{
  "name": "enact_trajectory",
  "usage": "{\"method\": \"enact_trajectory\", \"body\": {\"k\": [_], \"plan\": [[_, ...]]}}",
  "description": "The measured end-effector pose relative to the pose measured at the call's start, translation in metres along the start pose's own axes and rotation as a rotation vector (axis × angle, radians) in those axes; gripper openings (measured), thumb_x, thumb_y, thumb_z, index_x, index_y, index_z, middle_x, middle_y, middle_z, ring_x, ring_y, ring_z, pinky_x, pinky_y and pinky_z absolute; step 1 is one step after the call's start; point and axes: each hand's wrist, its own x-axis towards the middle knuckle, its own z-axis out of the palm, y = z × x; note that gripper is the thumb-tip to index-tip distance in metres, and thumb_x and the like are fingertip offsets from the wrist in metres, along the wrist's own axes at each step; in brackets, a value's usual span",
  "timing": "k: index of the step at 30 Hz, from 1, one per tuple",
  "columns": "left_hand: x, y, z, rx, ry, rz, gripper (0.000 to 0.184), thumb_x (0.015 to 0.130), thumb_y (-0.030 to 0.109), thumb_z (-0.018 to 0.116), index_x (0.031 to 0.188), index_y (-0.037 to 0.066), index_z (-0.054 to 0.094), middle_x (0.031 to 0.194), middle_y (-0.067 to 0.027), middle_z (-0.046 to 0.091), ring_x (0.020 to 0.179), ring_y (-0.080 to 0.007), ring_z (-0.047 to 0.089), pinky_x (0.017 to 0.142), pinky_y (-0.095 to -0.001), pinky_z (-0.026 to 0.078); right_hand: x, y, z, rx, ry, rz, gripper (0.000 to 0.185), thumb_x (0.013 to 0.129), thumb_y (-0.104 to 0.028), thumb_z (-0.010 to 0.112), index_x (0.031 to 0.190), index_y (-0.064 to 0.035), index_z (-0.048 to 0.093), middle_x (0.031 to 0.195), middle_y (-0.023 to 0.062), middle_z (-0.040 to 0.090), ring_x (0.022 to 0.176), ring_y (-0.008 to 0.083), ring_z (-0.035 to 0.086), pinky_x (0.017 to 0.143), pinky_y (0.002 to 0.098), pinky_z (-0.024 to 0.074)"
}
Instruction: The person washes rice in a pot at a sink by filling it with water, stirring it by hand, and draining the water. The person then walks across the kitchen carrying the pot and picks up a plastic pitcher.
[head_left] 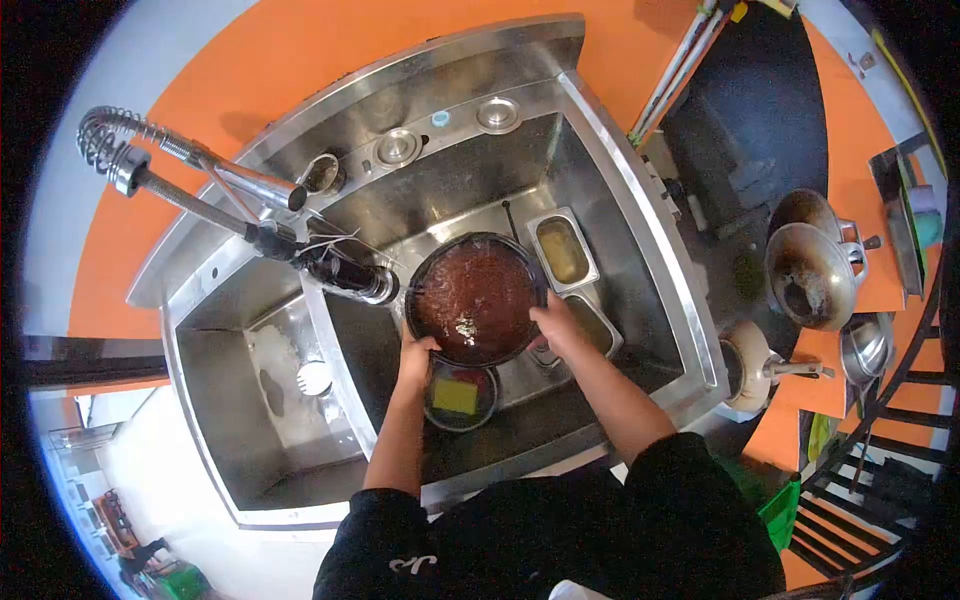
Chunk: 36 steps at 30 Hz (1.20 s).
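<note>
Both of my hands grip a round, dark-rimmed pan [478,300] over the right basin of a steel sink. Its inside is reddish brown and wet, with a bright glint; I cannot tell whether that is liquid or the pan's own surface. My left hand [416,352] closes on the rim at lower left. On the right side, my right hand [556,325] holds the edge. Just left of the pan is the black spray head [375,284] of the tap. A yellow-green sponge [455,397] lies in a dark round bowl [468,422] below the pan, partly hidden by it.
Right of the pan sit a rectangular metal container [562,250] with yellowish contents and a second container [598,325]. The left basin [290,400] holds a white slotted item [314,378]. Woks [812,275] are at the far right. A coiled tap hose [120,150] rises at left.
</note>
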Motion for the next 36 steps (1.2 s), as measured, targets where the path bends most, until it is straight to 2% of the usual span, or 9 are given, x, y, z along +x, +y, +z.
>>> {"method": "enact_trajectory", "body": {"k": [3, 7, 8, 12, 19, 22, 28, 31, 36], "plan": [[-0.039, 0.034, 0.028, -0.071, -0.014, -0.013, 0.077, 0.055, -0.008, 0.045, 0.129, 0.009, 0.028, 0.106, -0.0099, 0.050, 0.088, -0.0240, 0.052, 0.075, -0.0325, 0.045, -0.029, -0.023, -0.011, -0.018, -0.080, -0.018, 0.051, 0.072, -0.004, 0.047, 0.122, -0.0052, 0.036, 0.089, 0.0131, 0.053, 0.061, 0.0276, 0.058, 0.032, 0.0354, 0.0500], [-0.086, 0.059, 0.039, -0.062, -0.031, 0.058, 0.080, 0.056, -0.009, 0.043, 0.132, 0.010, 0.024, 0.110, -0.0111, 0.048, 0.093, -0.0249, 0.051, 0.081, -0.0333, 0.043, -0.065, -0.032, -0.020, -0.067, -0.121, -0.164, 0.046, 0.069, -0.004, 0.049, 0.114, -0.0011, 0.043, 0.086, 0.0122, 0.055, 0.059, 0.0239, 0.059, 0.034, 0.0319, 0.0494], [-0.100, 0.068, 0.042, -0.100, -0.074, 0.019, 0.085, 0.055, -0.010, 0.042, 0.135, 0.008, 0.020, 0.125, -0.0114, 0.039, 0.113, -0.0242, 0.040, 0.094, -0.0311, 0.034, -0.084, -0.048, -0.018, -0.157, -0.093, -0.123, 0.043, 0.068, -0.004, 0.049, 0.111, 0.0000, 0.046, 0.084, 0.0117, 0.056, 0.057, 0.0218, 0.058, 0.035, 0.0310, 0.0495], [-0.148, 0.089, 0.042, 0.023, 0.011, 0.091, 0.085, 0.054, -0.006, 0.043, 0.135, 0.005, 0.019, 0.125, -0.0107, 0.039, 0.114, -0.0227, 0.040, 0.094, -0.0297, 0.033, -0.138, -0.062, -0.009, -0.043, -0.140, -0.140, 0.042, 0.068, -0.006, 0.050, 0.109, -0.0013, 0.049, 0.086, 0.0085, 0.056, 0.057, 0.0174, 0.056, 0.034, 0.0268, 0.0464], [-0.217, 0.126, 0.011, 0.189, 0.097, 0.238, 0.086, 0.051, 0.000, 0.045, 0.134, 0.001, 0.022, 0.121, -0.0109, 0.042, 0.110, -0.0195, 0.042, 0.092, -0.0279, 0.034, -0.198, -0.044, 0.020, 0.085, -0.329, 0.027, 0.050, 0.074, -0.004, 0.047, 0.122, -0.0039, 0.034, 0.096, 0.0115, 0.052, 0.066, 0.0212, 0.058, 0.039, 0.0312, 0.0523], [-0.246, 0.146, 0.004, 0.209, 0.226, 0.128, 0.089, 0.049, 0.002, 0.046, 0.134, 0.000, 0.022, 0.122, -0.0113, 0.042, 0.112, -0.0204, 0.041, 0.094, -0.0289, 0.032, -0.213, -0.029, 0.035, 0.145, -0.423, 0.095, 0.048, 0.075, -0.005, 0.045, 0.122, -0.0047, 0.033, 0.095, 0.0113, 0.052, 0.069, 0.0223, 0.058, 0.040, 0.0334, 0.0532], [-0.276, 0.155, -0.026, 0.264, 0.277, 0.244, 0.087, 0.047, 0.004, 0.045, 0.132, -0.001, 0.027, 0.122, -0.0126, 0.044, 0.116, -0.0227, 0.040, 0.098, -0.0298, 0.029, -0.232, -0.013, 0.066, 0.172, -0.511, 0.159, 0.053, 0.075, -0.004, 0.045, 0.125, -0.0063, 0.027, 0.104, 0.0132, 0.048, 0.075, 0.0240, 0.058, 0.042, 0.0333, 0.0543], [-0.284, 0.162, -0.033, 0.325, 0.294, 0.293, 0.086, 0.048, 0.004, 0.045, 0.131, -0.002, 0.028, 0.122, -0.0133, 0.043, 0.115, -0.0232, 0.041, 0.098, -0.0306, 0.030, -0.241, -0.015, 0.078, 0.165, -0.526, 0.186, 0.056, 0.078, -0.003, 0.044, 0.130, -0.0107, 0.026, 0.111, 0.0107, 0.046, 0.085, 0.0201, 0.055, 0.041, 0.0292, 0.0520], [-0.292, 0.171, -0.036, 0.327, 0.290, 0.288, 0.084, 0.051, 0.005, 0.048, 0.131, -0.004, 0.026, 0.124, -0.0149, 0.042, 0.116, -0.0240, 0.040, 0.099, -0.0317, 0.029, -0.246, -0.011, 0.090, 0.146, -0.537, 0.168, 0.056, 0.076, -0.003, 0.043, 0.128, -0.0061, 0.021, 0.108, 0.0144, 0.045, 0.081, 0.0254, 0.057, 0.042, 0.0334, 0.0548]]}}
